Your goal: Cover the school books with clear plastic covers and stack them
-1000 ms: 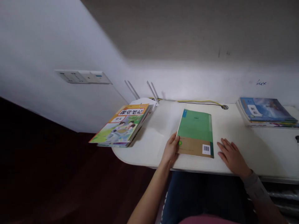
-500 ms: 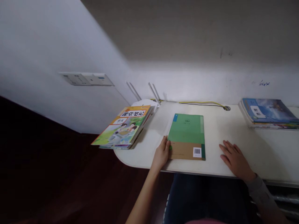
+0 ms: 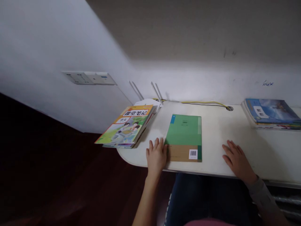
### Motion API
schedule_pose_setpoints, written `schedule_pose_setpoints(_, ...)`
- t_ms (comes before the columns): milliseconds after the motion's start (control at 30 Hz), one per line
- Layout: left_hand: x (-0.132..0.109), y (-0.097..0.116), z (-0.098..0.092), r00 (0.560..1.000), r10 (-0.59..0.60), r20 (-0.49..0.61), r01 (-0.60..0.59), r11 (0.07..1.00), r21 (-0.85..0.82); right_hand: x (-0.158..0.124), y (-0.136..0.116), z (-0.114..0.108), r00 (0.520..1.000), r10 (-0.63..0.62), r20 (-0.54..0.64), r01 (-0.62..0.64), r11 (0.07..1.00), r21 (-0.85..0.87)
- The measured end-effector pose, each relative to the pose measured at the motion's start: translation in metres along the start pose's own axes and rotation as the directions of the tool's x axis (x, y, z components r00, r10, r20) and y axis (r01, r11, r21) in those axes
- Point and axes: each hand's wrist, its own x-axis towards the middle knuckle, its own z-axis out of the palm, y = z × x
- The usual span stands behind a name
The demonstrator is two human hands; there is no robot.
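Observation:
A green book [image 3: 184, 131] with a brown lower band and a barcode lies flat on the white desk [image 3: 213, 150], near its front edge. My left hand [image 3: 156, 157] rests at the book's lower left edge, palm down with its fingers spread, and holds nothing. To the right of the book, apart from it, my right hand [image 3: 238, 161] lies on the desk with its fingers apart and nothing in them. A pile of books with an orange and green cover [image 3: 125, 125] is beyond my left hand, overhanging the desk's left edge.
Behind the left pile stands a white router [image 3: 147, 102] with thin antennas. A yellow cable [image 3: 202, 102] runs along the wall to a desk hole [image 3: 229, 108]. Another pile of books [image 3: 274, 111] lies at the right. A socket panel [image 3: 89, 78] is on the left wall.
My left hand has opened from its hold on the green book's left edge and spread its fingers. The book has shifted slightly left. My right hand has hardly moved.

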Motion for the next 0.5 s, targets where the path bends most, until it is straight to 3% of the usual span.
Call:
schedule_pose_setpoints(133,-0.017,0.015,-0.002,0.998,0.006,-0.066,0.005,0.987,0.163,0.008,-0.036,-0.012,0.997,-0.074,0.005,0.073,0.995,0.067)
schedule_pose_setpoints(267,-0.021,0.02,0.001,0.996,0.002,-0.091,0.017,0.977,0.212,0.018,-0.074,-0.017,0.984,-0.174,0.051,0.164,0.975,0.149)
schedule_pose_setpoints(433,-0.02,0.017,-0.005,0.99,0.02,-0.141,-0.005,0.994,0.109,0.026,-0.096,-0.012,0.972,-0.212,0.103,0.185,0.958,0.22)
schedule_pose_setpoints(500,-0.024,0.023,-0.012,0.988,0.096,-0.124,-0.101,0.994,-0.04,0.028,-0.097,-0.011,0.972,-0.207,0.114,0.177,0.956,0.232)
